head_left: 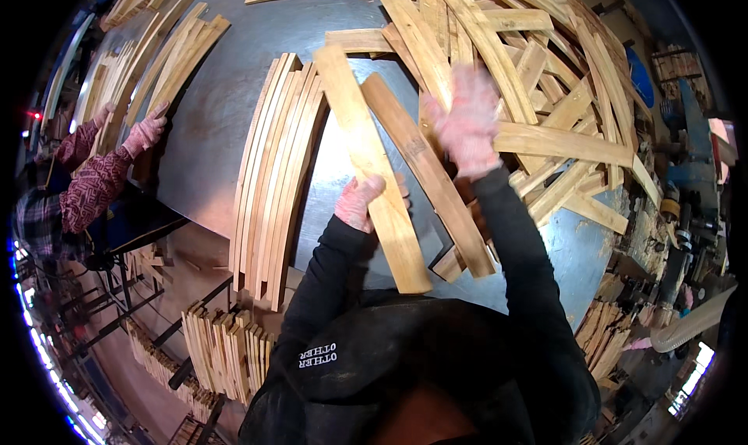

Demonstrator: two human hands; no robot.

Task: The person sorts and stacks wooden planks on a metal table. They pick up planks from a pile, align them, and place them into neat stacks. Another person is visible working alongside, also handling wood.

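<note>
My left hand [360,202], in a pinkish knit glove, is closed round the side of a light, slightly curved wooden slat [382,184] and holds it slantwise over the metal table. My right hand [467,121], in the same kind of glove, is over the near side of a loose heap of slats [545,79]. Motion blurs it, but thumb and fingers look spread, with no slat visible in them. Between my hands lies a browner slat [428,172], tilted the same way. Left of my left hand, several curved slats [276,180] stand side by side on edge in a neat row.
At the left, another person's gloved hand [146,132] touches a row of slats [183,59]. The metal table [206,125] ends in front of me. Below its edge, more wooden pieces [226,351] stand stacked. Machinery [686,172] and a hose [693,324] are at the right.
</note>
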